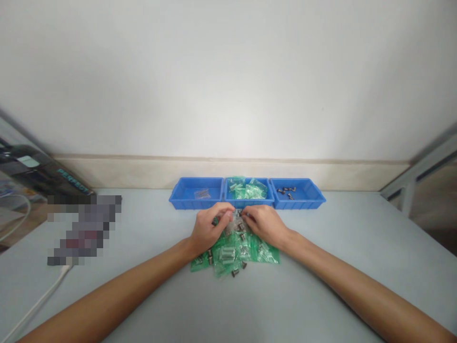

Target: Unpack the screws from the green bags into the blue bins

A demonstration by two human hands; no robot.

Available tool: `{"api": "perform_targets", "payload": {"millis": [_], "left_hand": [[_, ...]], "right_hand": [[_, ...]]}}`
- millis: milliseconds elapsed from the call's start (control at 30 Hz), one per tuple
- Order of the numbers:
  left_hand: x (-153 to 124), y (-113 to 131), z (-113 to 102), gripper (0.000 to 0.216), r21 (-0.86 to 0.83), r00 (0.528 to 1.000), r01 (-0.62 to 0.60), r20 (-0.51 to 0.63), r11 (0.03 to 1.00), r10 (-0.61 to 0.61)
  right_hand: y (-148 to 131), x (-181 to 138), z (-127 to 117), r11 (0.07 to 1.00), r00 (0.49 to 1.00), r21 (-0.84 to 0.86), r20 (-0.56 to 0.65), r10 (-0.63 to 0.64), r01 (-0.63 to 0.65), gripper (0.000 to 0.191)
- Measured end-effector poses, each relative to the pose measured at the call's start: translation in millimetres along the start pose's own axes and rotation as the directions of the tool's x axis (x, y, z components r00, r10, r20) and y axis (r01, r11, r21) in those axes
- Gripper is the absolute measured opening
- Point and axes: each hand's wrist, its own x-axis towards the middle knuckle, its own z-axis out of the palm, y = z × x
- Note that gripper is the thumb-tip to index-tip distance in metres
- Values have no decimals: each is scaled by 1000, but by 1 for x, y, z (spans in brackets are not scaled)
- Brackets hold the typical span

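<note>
My left hand (213,224) is curled over the left side of a pile of small green plastic bags (228,255), thumb and fingers drawn together; whatever lies in them is hidden. Opposite it, my right hand (266,223) pinches a small dark metal fastener (240,213) at its fingertips. Clear slim pieces show inside the bags. Several similar dark fasteners lie on and around the pile, among them one fastener (234,273) on the table in front. Between the hands, a clear plastic packet (235,224) is partly covered.
Three blue trays stand behind the hands: the left tray (185,204) holds clear slim pieces, the middle tray (250,203) green bags, the right tray (307,202) several dark fasteners. A pixelated object (85,233) with a white cable (39,302) lies left. A wall (235,95) rises behind.
</note>
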Motion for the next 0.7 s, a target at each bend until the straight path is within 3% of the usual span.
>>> {"api": "perform_targets", "payload": {"millis": [167, 333, 533, 700], "left_hand": [[0, 0, 0, 12, -3, 1000, 8, 5, 1000, -8], [0, 0, 0, 12, 0, 1000, 13, 12, 1000, -13], [0, 0, -1, 13, 12, 1000, 26, 16, 1000, -26], [0, 0, 0, 13, 5, 1000, 15, 9, 1000, -15]], "right_hand": [[-2, -1, -23, 987, 994, -119, -6, 109, -109, 20], [-4, -8, -43, 885, 956, -380, 5, 293, -269, 27], [-10, -10, -33, 946, 984, -307, 104, 144, -106, 22], [-10, -6, -24, 977, 985, -195, 132, 108, -81, 23]]}}
